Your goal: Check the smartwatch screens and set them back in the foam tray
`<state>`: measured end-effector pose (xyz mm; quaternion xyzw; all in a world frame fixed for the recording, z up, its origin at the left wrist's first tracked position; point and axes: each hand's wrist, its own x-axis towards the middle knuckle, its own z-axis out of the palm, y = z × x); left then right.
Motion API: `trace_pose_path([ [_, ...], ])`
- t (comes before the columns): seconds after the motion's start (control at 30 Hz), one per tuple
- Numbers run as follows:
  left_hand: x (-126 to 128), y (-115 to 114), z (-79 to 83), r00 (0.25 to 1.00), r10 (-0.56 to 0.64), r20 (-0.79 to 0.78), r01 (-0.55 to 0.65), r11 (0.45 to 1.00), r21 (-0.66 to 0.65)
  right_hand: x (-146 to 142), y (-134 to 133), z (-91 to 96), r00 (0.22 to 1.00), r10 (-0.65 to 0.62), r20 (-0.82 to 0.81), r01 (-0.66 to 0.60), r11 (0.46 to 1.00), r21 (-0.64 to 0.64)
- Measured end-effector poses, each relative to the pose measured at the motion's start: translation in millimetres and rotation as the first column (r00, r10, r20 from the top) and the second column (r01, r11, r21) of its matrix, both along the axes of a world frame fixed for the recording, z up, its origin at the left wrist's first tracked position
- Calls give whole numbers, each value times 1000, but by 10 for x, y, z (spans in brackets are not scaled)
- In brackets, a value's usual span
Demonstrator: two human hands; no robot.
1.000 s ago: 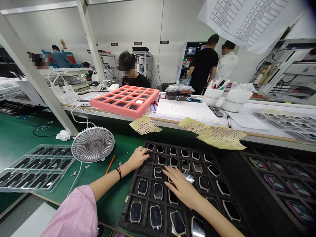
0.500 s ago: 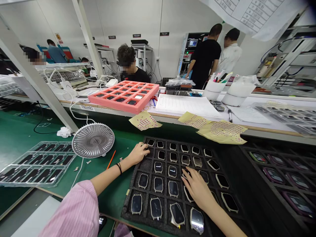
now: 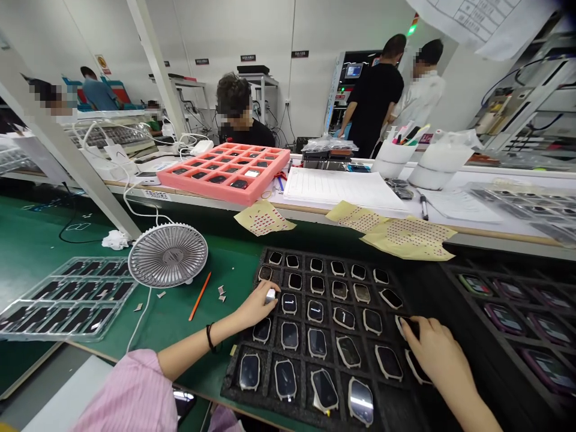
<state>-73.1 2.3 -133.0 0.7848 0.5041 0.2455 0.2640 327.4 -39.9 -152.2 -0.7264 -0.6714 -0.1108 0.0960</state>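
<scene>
While on foam tray (image 3: 231, 378), 2 hands (image 3: 257, 306) (image 3: 432, 348)

The left hand (image 3: 256, 305) reaches forward, fingers curled downward, with the bare left forearm (image 3: 200, 343) angled across; the right hand (image 3: 432, 347) arches downward, well apart.

The fingers (image 3: 265, 298) of the left hand (image 3: 256, 306) are partly covering a small white piece (image 3: 270, 294), so the view is not showing whether they are gripping it. The right hand (image 3: 427, 351) is hiding much of a watch case (image 3: 402, 327) on the right side of the black foam tray (image 3: 234, 372), and the right forearm (image 3: 472, 402) is running off the near edge of the view. The right edge is cutting off the far-right tray of watches (image 3: 508, 354), and the top edge is cropping the hanging printed sheet (image 3: 486, 18). The wall signs (image 3: 248, 58) and the lettering on a watch screen (image 3: 290, 303) are appearing too small to read.
</scene>
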Motion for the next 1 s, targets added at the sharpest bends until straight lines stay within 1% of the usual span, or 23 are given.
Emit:
trace_pose_path([
  [0.07, 14, -36, -24, 999, -2, -33, 2, 1000, 5, 54, -3, -52, 999, -42, 31, 43, 999, -22],
  [0.2, -10, -129, 12, 978, -35, -206, 63, 989, 131, 50, 38, -109, 999, -11, -33, 10, 999, -48],
  [0.27, -36, -170, 36, 960, -33, -279, 86, 980, 178, 53, 76, -108, 993, -20, -113, 11, 997, -83],
  [0.37, -75, -198, 59, 948, -4, -318, 75, 975, 211, 100, 122, -77, 953, -42, -301, 7, 993, -114],
  [0.4, -87, -200, 68, 948, 6, -319, 68, 973, 221, 120, 128, -60, 924, -38, -380, -8, 993, -118],
  [0.47, -113, -199, 100, 950, 20, -312, 61, 967, 246, 145, 122, -15, 843, -16, -537, -50, 993, -108],
  [0.5, -131, -195, 124, 951, 25, -307, 58, 965, 258, 142, 111, 12, 792, -6, -610, -64, 994, -93],
  [0.57, -186, -183, 183, 952, 53, -302, 34, 960, 276, 95, 84, 70, 662, 1, -749, -63, 997, -54],
  [0.63, -276, -160, 250, 945, 106, -308, -15, 958, 285, -6, 65, 120, 532, -7, -847, -41, 999, -34],
  [0.67, -335, -145, 284, 939, 136, -316, -43, 958, 283, -71, 63, 138, 493, -13, -870, -29, 999, -31],
  [0.7, -403, -131, 316, 930, 169, -327, -77, 958, 277, -140, 68, 148, 481, -16, -877, -24, 999, -32],
  [0.73, -479, -120, 345, 918, 204, -341, -115, 958, 263, -211, 77, 150, 502, -17, -864, -26, 999, -34],
  [0.77, -560, -114, 371, 902, 237, -360, -157, 959, 237, -280, 90, 144, 560, -14, -828, -31, 999, -38],
  [0.8, -643, -117, 392, 885, 266, -381, -202, 959, 201, -344, 104, 131, 642, -7, -767, -36, 999, -40],
  [0.87, -807, -150, 418, 853, 307, -421, -288, 951, 112, -447, 129, 93, 813, 18, -582, -58, 997, -50],
  [0.9, -882, -179, 424, 842, 320, -435, -323, 944, 70, -482, 137, 73, 877, 29, -479, -66, 996, -60],
  [0.93, -950, -214, 424, 832, 331, -446, -352, 935, 38, -505, 143, 55, 919, 35, -393, -69, 995, -72],
  [1.0, -1063, -284, 412, 813, 356, -462, -398, 918, 7, -517, 153, 28, 950, 29, -310, -67, 991, -112],
])
